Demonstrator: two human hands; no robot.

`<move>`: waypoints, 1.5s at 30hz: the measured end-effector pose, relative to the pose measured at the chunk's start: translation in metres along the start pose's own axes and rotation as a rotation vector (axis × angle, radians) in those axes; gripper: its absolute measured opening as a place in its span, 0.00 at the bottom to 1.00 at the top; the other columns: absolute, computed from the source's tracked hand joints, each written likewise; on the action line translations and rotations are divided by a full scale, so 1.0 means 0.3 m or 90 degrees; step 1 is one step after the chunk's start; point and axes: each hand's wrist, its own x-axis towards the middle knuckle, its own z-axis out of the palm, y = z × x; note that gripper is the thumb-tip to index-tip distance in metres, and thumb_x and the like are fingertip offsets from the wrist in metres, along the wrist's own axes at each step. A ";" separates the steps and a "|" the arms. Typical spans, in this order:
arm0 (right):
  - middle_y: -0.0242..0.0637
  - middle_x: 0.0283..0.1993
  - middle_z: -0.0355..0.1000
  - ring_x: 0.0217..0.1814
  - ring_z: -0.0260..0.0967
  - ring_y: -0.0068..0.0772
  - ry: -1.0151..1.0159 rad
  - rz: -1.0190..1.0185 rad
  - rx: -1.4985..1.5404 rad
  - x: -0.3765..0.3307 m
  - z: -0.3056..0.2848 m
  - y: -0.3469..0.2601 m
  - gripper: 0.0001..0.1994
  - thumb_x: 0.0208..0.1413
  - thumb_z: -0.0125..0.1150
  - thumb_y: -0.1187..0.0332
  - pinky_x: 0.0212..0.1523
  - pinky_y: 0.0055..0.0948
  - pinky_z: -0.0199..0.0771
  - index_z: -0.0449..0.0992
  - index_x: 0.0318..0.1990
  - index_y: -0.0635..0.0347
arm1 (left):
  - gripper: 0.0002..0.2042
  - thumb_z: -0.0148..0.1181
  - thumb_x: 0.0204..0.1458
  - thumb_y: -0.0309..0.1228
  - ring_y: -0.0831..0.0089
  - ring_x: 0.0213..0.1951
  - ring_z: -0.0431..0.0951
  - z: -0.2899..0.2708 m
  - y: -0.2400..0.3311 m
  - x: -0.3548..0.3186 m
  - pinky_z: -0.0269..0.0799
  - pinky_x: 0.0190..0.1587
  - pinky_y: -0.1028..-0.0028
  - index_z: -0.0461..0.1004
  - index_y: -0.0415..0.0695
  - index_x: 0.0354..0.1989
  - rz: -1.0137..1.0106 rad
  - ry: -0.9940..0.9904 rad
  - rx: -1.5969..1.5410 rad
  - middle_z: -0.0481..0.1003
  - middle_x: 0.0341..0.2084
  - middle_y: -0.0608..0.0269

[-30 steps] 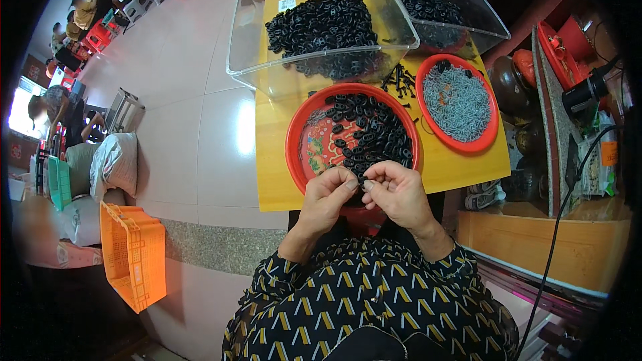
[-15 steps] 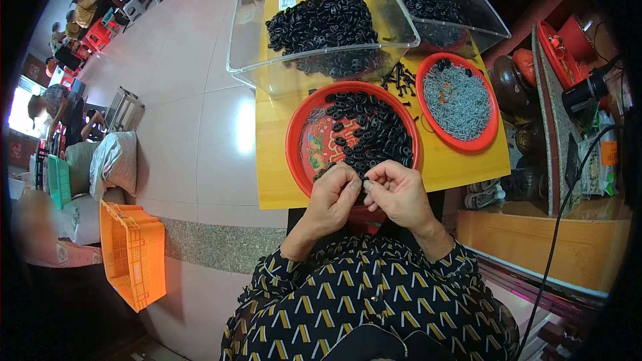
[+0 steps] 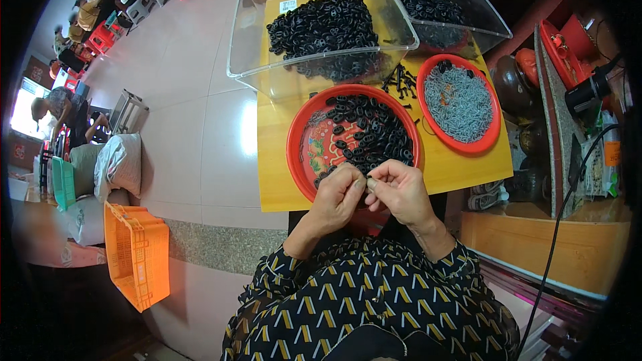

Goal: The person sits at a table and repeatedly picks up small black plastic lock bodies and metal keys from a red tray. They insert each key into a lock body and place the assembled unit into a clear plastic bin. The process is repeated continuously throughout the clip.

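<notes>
Work around the large red tray (image 3: 294,137) looks far from finished: loose black oval pieces (image 3: 374,137) crowd its right half, while its patterned bottom shows on the left, and whether any piece is already fitted with something is too small to tell. Beyond the tray, a clear box (image 3: 254,60) holds a far bigger heap of black pieces, and a second clear box (image 3: 488,17), beyond the tray to the right, holds more; you cannot tell which heap is done and which is left. Right of the tray, a smaller red basin (image 3: 471,147) is full of grey screws (image 3: 460,108), so plenty seems to remain. A few black screw-like pieces (image 3: 400,81) lie on the yellow tabletop (image 3: 277,180) just past the tray's far right edge. Your left hand (image 3: 338,197) and right hand (image 3: 403,194) meet at the tray's near rim. Each grip is pressed together, thumb against forefinger, and both appear to pinch one small dark piece (image 3: 368,178) between them; your fingers cover most of it, so its exact shape stays hidden.
</notes>
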 end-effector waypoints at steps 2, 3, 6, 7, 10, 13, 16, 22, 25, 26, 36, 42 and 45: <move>0.34 0.25 0.68 0.22 0.68 0.19 0.021 -0.002 0.024 0.015 -0.012 0.006 0.03 0.50 0.53 0.77 0.20 0.17 0.72 0.69 0.31 0.68 | 0.01 0.49 0.48 0.21 0.68 0.26 0.68 -0.012 -0.003 0.021 0.63 0.30 0.74 0.66 0.36 0.28 0.026 0.004 0.032 0.66 0.22 0.58; 0.34 0.25 0.68 0.22 0.68 0.20 0.031 -0.002 0.027 0.017 -0.012 0.007 0.02 0.50 0.53 0.77 0.21 0.17 0.72 0.69 0.31 0.68 | 0.02 0.49 0.48 0.21 0.68 0.27 0.68 -0.023 -0.007 0.036 0.63 0.31 0.74 0.67 0.36 0.28 0.039 0.005 0.047 0.66 0.23 0.58; 0.34 0.25 0.68 0.22 0.69 0.20 0.047 -0.007 0.040 0.021 -0.017 0.015 0.03 0.49 0.53 0.78 0.21 0.17 0.72 0.68 0.32 0.68 | 0.04 0.51 0.47 0.23 0.64 0.29 0.69 -0.060 -0.054 0.082 0.65 0.33 0.70 0.69 0.36 0.31 -0.001 0.103 0.127 0.68 0.24 0.56; 0.34 0.25 0.68 0.22 0.69 0.20 0.049 -0.009 0.032 0.020 -0.018 0.017 0.03 0.49 0.53 0.78 0.21 0.17 0.72 0.68 0.32 0.68 | 0.04 0.51 0.46 0.22 0.61 0.29 0.70 -0.085 -0.064 0.105 0.65 0.33 0.68 0.70 0.37 0.31 0.007 0.118 0.207 0.69 0.24 0.54; 0.34 0.25 0.68 0.23 0.68 0.20 0.056 -0.022 0.013 0.020 -0.023 0.018 0.05 0.50 0.52 0.78 0.21 0.16 0.71 0.68 0.34 0.69 | 0.05 0.53 0.43 0.24 0.57 0.29 0.70 -0.115 -0.113 0.174 0.66 0.33 0.65 0.71 0.37 0.29 0.072 0.112 0.481 0.70 0.25 0.52; 0.33 0.25 0.68 0.23 0.68 0.19 0.063 -0.028 0.009 0.013 -0.036 0.026 0.06 0.50 0.52 0.78 0.21 0.16 0.70 0.69 0.36 0.69 | 0.05 0.54 0.42 0.26 0.53 0.29 0.71 -0.107 -0.157 0.220 0.67 0.34 0.63 0.72 0.37 0.21 0.007 0.018 0.619 0.70 0.23 0.50; 0.32 0.25 0.68 0.23 0.67 0.17 0.069 -0.024 0.000 0.003 -0.057 0.034 0.06 0.50 0.52 0.78 0.21 0.15 0.68 0.69 0.36 0.69 | 0.07 0.56 0.40 0.29 0.54 0.29 0.71 -0.085 -0.154 0.235 0.66 0.33 0.62 0.71 0.38 0.18 -0.011 0.032 0.637 0.70 0.22 0.50; 0.30 0.24 0.67 0.21 0.64 0.15 0.054 0.020 0.002 0.002 -0.067 0.030 0.04 0.50 0.52 0.75 0.20 0.14 0.64 0.69 0.33 0.65 | 0.06 0.58 0.38 0.26 0.56 0.29 0.71 -0.081 -0.168 0.238 0.67 0.33 0.64 0.69 0.37 0.23 0.049 0.024 0.598 0.69 0.23 0.50; 0.29 0.24 0.67 0.21 0.63 0.15 0.037 -0.011 0.033 0.013 -0.076 0.042 0.03 0.51 0.52 0.74 0.20 0.13 0.64 0.69 0.32 0.65 | 0.06 0.57 0.41 0.22 0.66 0.28 0.71 -0.089 -0.085 0.213 0.66 0.31 0.71 0.70 0.37 0.30 -0.091 0.018 0.324 0.70 0.24 0.54; 0.29 0.24 0.67 0.22 0.63 0.15 0.037 -0.005 0.031 0.014 -0.075 0.039 0.03 0.51 0.52 0.74 0.20 0.13 0.64 0.69 0.32 0.65 | 0.08 0.56 0.42 0.20 0.71 0.28 0.71 -0.092 -0.046 0.193 0.66 0.30 0.74 0.70 0.37 0.33 -0.170 0.018 0.192 0.70 0.24 0.56; 0.29 0.24 0.66 0.21 0.63 0.14 0.025 0.015 0.009 0.029 0.008 -0.017 0.04 0.52 0.51 0.73 0.19 0.13 0.64 0.68 0.32 0.64 | 0.10 0.56 0.47 0.21 0.81 0.25 0.66 -0.054 -0.022 -0.003 0.62 0.26 0.82 0.71 0.38 0.40 -0.287 0.072 -0.547 0.69 0.24 0.68; 0.29 0.23 0.66 0.21 0.64 0.14 0.022 0.012 -0.043 0.027 0.029 -0.023 0.04 0.51 0.52 0.75 0.19 0.13 0.64 0.67 0.32 0.65 | 0.12 0.57 0.46 0.20 0.81 0.27 0.68 -0.066 -0.026 -0.022 0.63 0.28 0.82 0.70 0.37 0.41 -0.243 0.075 -0.577 0.71 0.27 0.66; 0.28 0.23 0.66 0.21 0.64 0.13 0.020 0.005 -0.063 0.022 0.041 -0.029 0.04 0.50 0.53 0.75 0.19 0.13 0.64 0.67 0.32 0.65 | 0.12 0.57 0.46 0.20 0.81 0.27 0.68 -0.062 -0.034 -0.027 0.63 0.28 0.82 0.70 0.37 0.41 -0.236 0.089 -0.576 0.71 0.27 0.66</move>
